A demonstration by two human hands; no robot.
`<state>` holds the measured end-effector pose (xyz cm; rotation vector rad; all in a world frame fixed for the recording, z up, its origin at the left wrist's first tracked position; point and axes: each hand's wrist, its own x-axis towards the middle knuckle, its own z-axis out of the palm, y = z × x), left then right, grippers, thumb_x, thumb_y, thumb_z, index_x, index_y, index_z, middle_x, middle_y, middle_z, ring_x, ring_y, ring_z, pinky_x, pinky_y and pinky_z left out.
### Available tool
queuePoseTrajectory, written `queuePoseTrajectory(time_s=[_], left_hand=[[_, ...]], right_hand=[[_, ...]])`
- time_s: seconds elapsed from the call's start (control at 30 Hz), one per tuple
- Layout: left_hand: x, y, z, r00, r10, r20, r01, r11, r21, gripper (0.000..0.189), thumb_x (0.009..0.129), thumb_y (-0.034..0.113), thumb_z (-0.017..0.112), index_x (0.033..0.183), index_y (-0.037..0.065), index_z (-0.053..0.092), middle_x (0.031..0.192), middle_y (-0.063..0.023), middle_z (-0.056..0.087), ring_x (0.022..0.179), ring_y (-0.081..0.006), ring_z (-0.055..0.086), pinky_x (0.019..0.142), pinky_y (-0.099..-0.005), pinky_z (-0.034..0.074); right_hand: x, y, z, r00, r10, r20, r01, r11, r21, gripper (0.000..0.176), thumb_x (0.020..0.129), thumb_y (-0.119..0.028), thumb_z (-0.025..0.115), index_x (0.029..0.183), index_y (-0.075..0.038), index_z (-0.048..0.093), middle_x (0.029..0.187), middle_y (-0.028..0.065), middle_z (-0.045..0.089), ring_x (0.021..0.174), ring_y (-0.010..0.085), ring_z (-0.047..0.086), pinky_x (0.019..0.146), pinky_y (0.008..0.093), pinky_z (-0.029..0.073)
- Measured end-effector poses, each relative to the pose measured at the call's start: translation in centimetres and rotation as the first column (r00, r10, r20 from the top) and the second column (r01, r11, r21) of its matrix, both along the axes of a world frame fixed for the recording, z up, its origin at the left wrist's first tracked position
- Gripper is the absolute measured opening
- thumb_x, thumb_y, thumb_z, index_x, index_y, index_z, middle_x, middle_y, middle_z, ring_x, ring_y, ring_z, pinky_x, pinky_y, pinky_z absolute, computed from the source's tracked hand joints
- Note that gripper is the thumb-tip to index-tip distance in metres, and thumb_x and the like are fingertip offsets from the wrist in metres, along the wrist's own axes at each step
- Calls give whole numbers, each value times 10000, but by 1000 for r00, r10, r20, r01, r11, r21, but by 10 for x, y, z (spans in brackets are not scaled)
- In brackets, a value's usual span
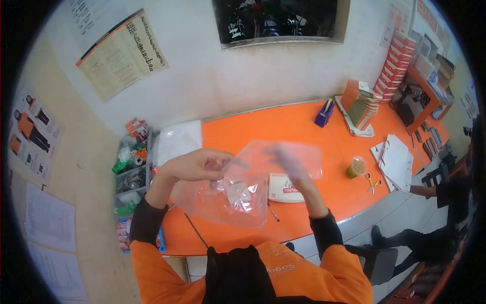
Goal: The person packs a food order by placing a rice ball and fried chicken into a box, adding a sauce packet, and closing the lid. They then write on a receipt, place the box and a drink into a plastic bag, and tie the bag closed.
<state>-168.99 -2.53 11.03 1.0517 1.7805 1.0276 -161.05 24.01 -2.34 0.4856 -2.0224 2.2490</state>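
Note:
A transparent plastic bag spreads out in front of me, above the orange table. My left hand pinches it near its middle with curled fingers. My right hand is smeared by motion, and a sheet of the plastic overlaps it, so its fingers do not show well. Just below the right hand lies a small white box with red print. A pen rests on the table beside the box.
To the right are a cup, yellow scissors and white cardboard sheets. Farther back stand a purple tape dispenser and stacked red boxes. A grey tray holds packets at left. Another person's hand is at right.

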Motion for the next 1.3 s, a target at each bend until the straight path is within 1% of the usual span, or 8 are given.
queuePoseTrajectory(time_s=[0.07, 0.17, 0.33, 0.63, 0.73, 0.83, 0.97, 1.3], left_hand=[[10, 5, 2, 998, -7, -63, 5, 999, -40, 485, 726, -1, 534, 1205, 10, 464, 919, -18, 563, 739, -50, 473, 683, -215, 418], [20, 11, 3, 979, 22, -202, -30, 999, -34, 507, 687, -17, 515, 1190, 35, 480, 794, 8, 517, 652, -47, 419, 622, -210, 387], [20, 24, -17, 858, 135, -496, -164, 986, -15, 499, 670, -5, 509, 1159, 94, 513, 642, 25, 403, 572, -67, 362, 554, -215, 339], [50, 83, -24, 831, 156, -535, -45, 975, 216, 413, 710, 14, 535, 1118, 78, 523, 655, -32, 409, 586, -127, 411, 582, -270, 379], [44, 113, -32, -82, 445, -892, 2, 895, 446, 298, 745, 71, 560, 1040, 31, 539, 683, -61, 483, 593, -189, 466, 585, -307, 405], [103, 140, -66, -21, 604, -797, -145, 787, 600, 248, 770, 153, 591, 961, 2, 541, 773, -100, 557, 655, -260, 530, 604, -347, 435], [172, 171, -105, 792, 516, -326, -438, 853, 284, 242, 768, 164, 635, 914, -13, 558, 810, -118, 585, 723, -236, 593, 630, -301, 475], [214, 207, -165, 833, 306, 461, -493, 789, 367, 190, 845, 85, 541, 987, -36, 578, 899, -89, 611, 813, -150, 601, 781, -278, 476]], right_hand=[[-2, -21, 21, 893, 423, 156, -381, 893, -240, 386, 875, -256, 486, 1172, -9, 478, 1062, 77, 536, 959, 145, 512, 838, 269, 396], [26, -32, 48, 880, 462, 106, -474, 850, 228, 309, 853, -206, 547, 1077, 7, 548, 908, 43, 586, 795, 98, 519, 716, 241, 419], [32, -32, 17, 871, 115, 478, -229, 955, 189, 273, 830, -162, 582, 1057, -10, 581, 973, 45, 608, 852, 88, 553, 735, 221, 429], [88, 15, -15, 908, 185, 375, -113, 972, -207, 193, 803, -135, 608, 930, 9, 599, 796, 21, 588, 667, 75, 521, 549, 194, 393], [100, 26, -12, 866, 74, 494, 24, 982, -189, 178, 800, -132, 613, 912, 2, 579, 836, 50, 598, 741, 106, 548, 635, 218, 430], [110, 28, -22, 852, -6, 523, 252, 880, -402, 155, 797, -133, 620, 877, -13, 563, 878, 83, 602, 826, 144, 572, 731, 256, 462], [140, 33, -26, 874, -93, 477, 369, 765, -528, 184, 802, -113, 613, 936, 1, 563, 898, 81, 597, 791, 135, 577, 683, 245, 475], [220, 67, -43, 724, -281, 629, 574, 752, -324, 278, 806, -302, 602, 928, -54, 572, 849, 21, 592, 750, 90, 550, 625, 203, 417]])
